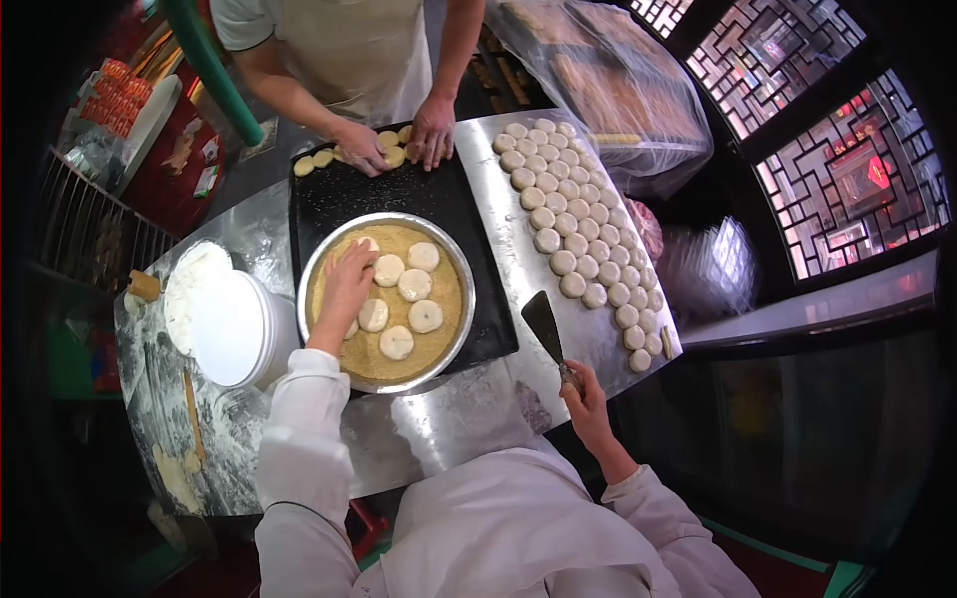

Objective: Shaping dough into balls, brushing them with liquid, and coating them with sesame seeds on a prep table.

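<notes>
My left hand (349, 275) reaches into a round steel bowl (468, 329). Its fingertips touch a white dough round (368, 243) near the far side; whether they grip it is hidden by the hand. Tan crumbs or seeds (441, 340) cover the bowl's bottom, with several pale, shiny dough rounds (415, 285) lying on them. In my right hand (586, 400) is a scraper (543, 323) with a dark flat blade, held by its handle over the table's near right part. The bowl rests on a black baking tray (486, 299).
Across the table, a co-worker's hands (396, 146) handle coated rounds (323, 158) at the tray's far end. Rows of dough rounds (576, 202) cover the metal table's (486, 157) right side. A white tub (232, 329), flour (196, 273) and a thin wooden stick (194, 415) are at left.
</notes>
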The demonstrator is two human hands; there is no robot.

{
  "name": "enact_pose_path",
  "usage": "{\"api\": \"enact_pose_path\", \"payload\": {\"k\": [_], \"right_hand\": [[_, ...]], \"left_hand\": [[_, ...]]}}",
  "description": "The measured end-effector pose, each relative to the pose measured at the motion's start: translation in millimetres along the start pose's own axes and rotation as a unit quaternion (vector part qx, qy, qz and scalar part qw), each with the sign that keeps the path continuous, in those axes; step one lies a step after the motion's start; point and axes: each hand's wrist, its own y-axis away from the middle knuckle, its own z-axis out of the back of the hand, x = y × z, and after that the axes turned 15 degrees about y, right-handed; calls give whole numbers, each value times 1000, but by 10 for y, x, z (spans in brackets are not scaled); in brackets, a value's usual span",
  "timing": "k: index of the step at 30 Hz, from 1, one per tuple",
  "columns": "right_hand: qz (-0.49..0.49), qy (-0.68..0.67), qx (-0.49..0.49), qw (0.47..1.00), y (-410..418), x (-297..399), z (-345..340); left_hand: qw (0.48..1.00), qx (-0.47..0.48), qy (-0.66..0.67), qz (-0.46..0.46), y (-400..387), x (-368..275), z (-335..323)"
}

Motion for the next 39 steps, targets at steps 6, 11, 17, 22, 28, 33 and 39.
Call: {"api": "enact_pose_path", "payload": {"k": [6, 11, 17, 22, 28, 33, 39], "right_hand": [[-259, -321, 20, 911, 197, -635, 590], [-310, -328, 26, 892, 214, -1228, 1009], [-259, -270, 62, 925, -705, -1519, 1085], [-219, -223, 95, 945, -1420, -1417, 1022], [-213, -199, 70, 954, -1337, -1362, 1019], [-199, -251, 116, 940, -1055, -1198, 1108], [-202, -255, 215, 921, -698, -591, 811]], "left_hand": [[987, -76, 135, 47, 335, -403, 186], [968, -129, 171, 130, 876, -1011, 98], [951, -152, 209, 168, 1050, -1524, -314], [949, -154, 210, 181, 1010, -1826, -449], [939, -186, 210, 201, 1206, -1859, -435], [936, -208, 188, 212, 1417, -1764, -460], [813, -89, 495, 293, 1304, -2063, -1009]]}}
